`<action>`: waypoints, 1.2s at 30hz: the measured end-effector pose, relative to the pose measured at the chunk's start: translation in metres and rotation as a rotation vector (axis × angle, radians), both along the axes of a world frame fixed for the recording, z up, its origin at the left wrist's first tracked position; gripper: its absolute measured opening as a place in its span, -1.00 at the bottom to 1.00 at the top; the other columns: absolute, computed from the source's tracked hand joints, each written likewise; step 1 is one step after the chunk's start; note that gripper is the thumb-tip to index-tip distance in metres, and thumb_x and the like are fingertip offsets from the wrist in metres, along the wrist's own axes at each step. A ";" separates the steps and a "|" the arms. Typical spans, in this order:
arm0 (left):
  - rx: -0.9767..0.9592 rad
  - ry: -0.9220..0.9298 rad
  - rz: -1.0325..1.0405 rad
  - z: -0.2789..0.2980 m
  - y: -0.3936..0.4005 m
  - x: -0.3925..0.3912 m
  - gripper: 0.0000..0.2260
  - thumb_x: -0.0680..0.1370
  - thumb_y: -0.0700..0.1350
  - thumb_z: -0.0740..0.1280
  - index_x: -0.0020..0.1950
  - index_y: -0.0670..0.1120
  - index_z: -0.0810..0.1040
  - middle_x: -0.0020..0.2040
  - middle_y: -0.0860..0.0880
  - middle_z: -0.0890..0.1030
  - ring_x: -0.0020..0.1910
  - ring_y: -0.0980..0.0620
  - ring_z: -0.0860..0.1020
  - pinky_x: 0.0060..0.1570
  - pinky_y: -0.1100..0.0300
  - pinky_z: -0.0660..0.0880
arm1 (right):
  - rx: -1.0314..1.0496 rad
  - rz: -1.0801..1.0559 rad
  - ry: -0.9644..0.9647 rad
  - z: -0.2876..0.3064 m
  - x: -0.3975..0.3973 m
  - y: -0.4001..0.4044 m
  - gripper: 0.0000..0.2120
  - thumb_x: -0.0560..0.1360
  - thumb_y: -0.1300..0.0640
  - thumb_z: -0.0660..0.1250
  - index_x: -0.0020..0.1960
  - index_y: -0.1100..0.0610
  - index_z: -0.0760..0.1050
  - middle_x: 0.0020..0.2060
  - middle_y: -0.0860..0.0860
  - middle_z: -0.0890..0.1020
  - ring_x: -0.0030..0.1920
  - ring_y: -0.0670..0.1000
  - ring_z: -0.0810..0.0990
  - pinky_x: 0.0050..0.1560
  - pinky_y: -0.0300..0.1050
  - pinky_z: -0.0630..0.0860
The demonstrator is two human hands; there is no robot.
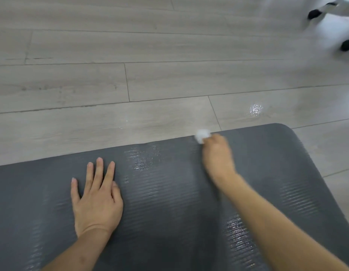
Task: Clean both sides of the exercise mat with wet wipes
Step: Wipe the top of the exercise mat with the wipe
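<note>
Dark grey ribbed foam exercise mat point(169, 202), long axis nine-to-three o'clock; left hand point(95, 198) laid flat, fingers spread; crumpled white wet wipe point(202, 135) pinched by right hand point(217, 155) at far edge.

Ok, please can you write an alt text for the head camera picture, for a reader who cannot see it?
A person's right hand holds a balled white wet wipe at the far edge of a dark grey exercise mat, while the left hand rests flat on the mat with fingers spread. Wet streaks shine on the mat, which lies on a pale wood-look floor.
</note>
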State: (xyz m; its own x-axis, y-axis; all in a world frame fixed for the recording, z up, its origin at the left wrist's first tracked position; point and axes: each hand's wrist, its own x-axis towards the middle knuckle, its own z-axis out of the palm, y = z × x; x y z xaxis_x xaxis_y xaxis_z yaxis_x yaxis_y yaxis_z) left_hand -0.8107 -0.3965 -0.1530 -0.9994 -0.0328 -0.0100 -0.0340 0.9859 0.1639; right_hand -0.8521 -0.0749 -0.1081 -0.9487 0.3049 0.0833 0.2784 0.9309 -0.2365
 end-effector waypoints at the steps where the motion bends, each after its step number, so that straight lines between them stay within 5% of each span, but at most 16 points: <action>1: -0.002 -0.007 0.002 0.000 0.001 0.000 -0.46 0.65 0.05 -0.08 0.65 0.09 0.19 0.66 0.10 0.10 0.66 0.11 0.03 0.62 -0.17 -0.06 | 0.028 -0.137 0.019 0.001 0.006 0.038 -0.77 0.46 0.39 0.19 -0.02 0.31 0.60 -0.14 0.20 0.52 -0.10 0.24 0.49 -0.16 -0.09 0.26; 3: -0.002 -0.013 0.003 0.001 0.002 0.000 -0.45 0.65 0.06 -0.10 0.66 0.10 0.17 0.67 0.11 0.07 0.66 0.12 0.00 0.62 -0.16 -0.08 | 0.032 -0.296 0.032 0.008 0.014 0.052 -0.83 0.47 0.40 0.22 -0.05 0.33 0.58 -0.15 0.19 0.50 -0.12 0.25 0.49 -0.18 -0.08 0.26; 5: 0.004 -0.012 0.004 0.002 0.001 0.000 -0.45 0.64 0.05 -0.10 0.66 0.10 0.17 0.67 0.11 0.06 0.66 0.12 0.00 0.62 -0.15 -0.09 | -0.077 -0.247 0.026 0.009 0.012 -0.014 -0.90 0.47 0.35 0.27 -0.11 0.23 0.55 -0.20 0.09 0.48 -0.19 0.12 0.48 -0.23 -0.14 0.29; 7: 0.006 -0.004 0.000 0.002 0.000 0.000 -0.45 0.64 0.05 -0.09 0.66 0.09 0.19 0.67 0.11 0.07 0.66 0.11 0.01 0.62 -0.15 -0.08 | -0.238 0.061 -0.024 0.008 0.020 -0.109 -0.84 0.45 0.36 0.25 -0.08 0.15 0.52 -0.21 0.03 0.48 -0.22 0.01 0.44 -0.22 -0.13 0.36; 10: 0.006 0.010 -0.008 0.001 -0.001 0.002 -0.45 0.64 0.04 -0.05 0.65 0.07 0.24 0.66 0.09 0.11 0.66 0.09 0.06 0.62 -0.16 -0.05 | -0.255 0.449 -0.045 -0.004 0.042 -0.159 -0.68 0.41 0.37 0.26 0.13 0.22 0.54 -0.04 0.13 0.52 -0.05 0.15 0.48 -0.18 -0.04 0.47; 12: -0.003 0.004 -0.008 0.002 0.000 0.002 -0.45 0.64 0.04 -0.06 0.65 0.08 0.22 0.66 0.09 0.10 0.66 0.09 0.06 0.62 -0.16 -0.05 | -0.146 0.359 0.008 -0.009 0.038 -0.093 -0.74 0.43 0.35 0.28 0.10 0.23 0.55 -0.09 0.13 0.49 -0.09 0.19 0.48 -0.23 -0.06 0.42; 15: -0.018 -0.005 0.001 0.004 0.001 0.000 -0.46 0.65 0.05 -0.09 0.66 0.10 0.15 0.66 0.10 0.07 0.66 0.09 0.03 0.62 -0.15 -0.07 | 0.002 -0.080 0.026 -0.003 0.043 0.023 -0.80 0.50 0.31 0.22 0.06 0.28 0.55 -0.11 0.13 0.47 -0.11 0.22 0.47 -0.16 -0.10 0.30; 18: -0.019 -0.017 -0.004 0.004 0.002 0.000 -0.47 0.65 0.06 -0.11 0.65 0.12 0.08 0.67 0.11 0.04 0.66 0.10 0.01 0.62 -0.16 -0.07 | -0.046 -0.306 0.067 0.000 0.043 0.008 -0.83 0.48 0.37 0.24 0.01 0.27 0.56 -0.10 0.13 0.50 -0.10 0.18 0.50 -0.13 -0.15 0.27; 21: -0.010 -0.011 -0.005 0.002 0.000 0.000 -0.46 0.65 0.05 -0.10 0.65 0.12 0.11 0.66 0.12 0.04 0.66 0.11 0.01 0.62 -0.15 -0.07 | -0.229 -0.043 0.102 -0.001 0.040 -0.122 -0.82 0.42 0.37 0.30 -0.06 0.15 0.56 -0.19 0.07 0.53 -0.20 -0.02 0.46 -0.24 -0.24 0.32; 24: -0.014 -0.007 -0.018 0.002 -0.001 0.000 -0.46 0.64 0.04 -0.07 0.65 0.10 0.20 0.66 0.11 0.07 0.66 0.10 0.03 0.62 -0.15 -0.05 | -0.207 0.424 0.028 -0.010 0.060 -0.181 -0.75 0.42 0.26 0.16 0.00 0.19 0.57 -0.14 0.09 0.54 -0.15 0.11 0.53 -0.30 -0.09 0.53; 26: -0.022 -0.016 -0.020 0.003 0.000 0.001 -0.46 0.65 0.05 -0.09 0.66 0.11 0.16 0.66 0.11 0.05 0.66 0.11 0.00 0.62 -0.15 -0.06 | -0.134 0.375 0.057 -0.014 0.054 -0.123 -0.77 0.41 0.32 0.25 0.02 0.16 0.56 -0.15 0.08 0.50 -0.18 0.14 0.52 -0.34 -0.07 0.53; 31: -0.034 -0.019 -0.013 0.003 0.001 0.000 -0.46 0.65 0.06 -0.10 0.66 0.11 0.13 0.67 0.10 0.05 0.66 0.09 0.02 0.62 -0.16 -0.06 | -0.045 -0.225 0.084 0.001 0.069 0.030 -0.80 0.53 0.33 0.20 0.06 0.15 0.52 -0.18 -0.02 0.38 -0.14 0.18 0.47 -0.16 -0.11 0.25; 33: -0.029 -0.025 -0.018 0.004 0.001 0.001 -0.46 0.65 0.07 -0.12 0.66 0.11 0.12 0.67 0.10 0.04 0.67 0.09 0.00 0.62 -0.16 -0.07 | -0.054 -0.305 0.139 -0.005 0.061 -0.011 -0.72 0.44 0.42 0.17 -0.02 0.11 0.51 -0.19 0.00 0.45 -0.14 0.15 0.49 -0.15 -0.07 0.33; 36: -0.006 -0.013 -0.025 0.005 0.000 0.001 -0.46 0.66 0.08 -0.11 0.66 0.11 0.16 0.67 0.10 0.05 0.67 0.07 0.02 0.62 -0.16 -0.07 | -0.211 0.084 0.109 -0.020 0.063 -0.138 -0.65 0.41 0.38 0.19 0.11 0.16 0.57 0.05 0.08 0.60 0.06 0.11 0.56 0.12 -0.09 0.51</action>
